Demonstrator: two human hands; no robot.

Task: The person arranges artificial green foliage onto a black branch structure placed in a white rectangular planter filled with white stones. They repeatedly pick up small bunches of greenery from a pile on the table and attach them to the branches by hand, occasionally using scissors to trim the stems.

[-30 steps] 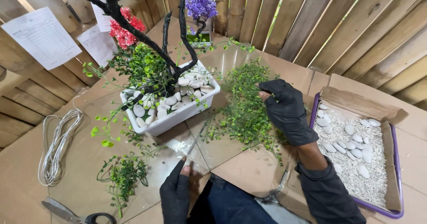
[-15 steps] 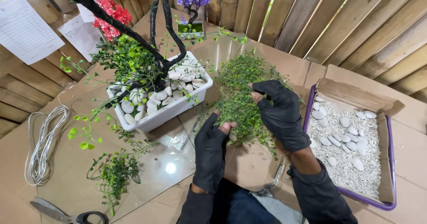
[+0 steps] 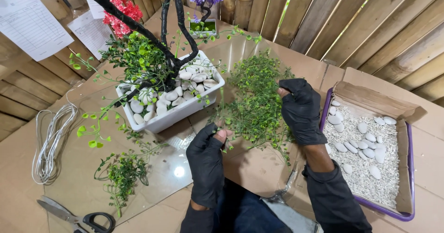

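Observation:
Both my hands wear black fingerless gloves. My right hand point(image 3: 301, 110) grips the right side of a bushy bunch of artificial green foliage point(image 3: 256, 99) lying on the table. My left hand point(image 3: 208, 156) pinches a thin green sprig at the bunch's lower left edge between thumb and fingers. Just left of the bunch stands a white rectangular planter point(image 3: 171, 115) filled with white stones, holding a black-branched artificial tree point(image 3: 152, 34) with green leaves and red flowers.
A purple tray lined with cardboard point(image 3: 407, 177) holds white pebbles at the right. Loose green sprigs point(image 3: 122, 173), a coil of white wire point(image 3: 51, 140) and black-handled scissors point(image 3: 78, 217) lie at the left. A small purple-flowered pot point(image 3: 203, 11) stands behind, near the wooden slat wall.
My left hand rose from the table's near edge to the foliage bunch and pinched a sprig. My right hand stayed on the bunch's right side.

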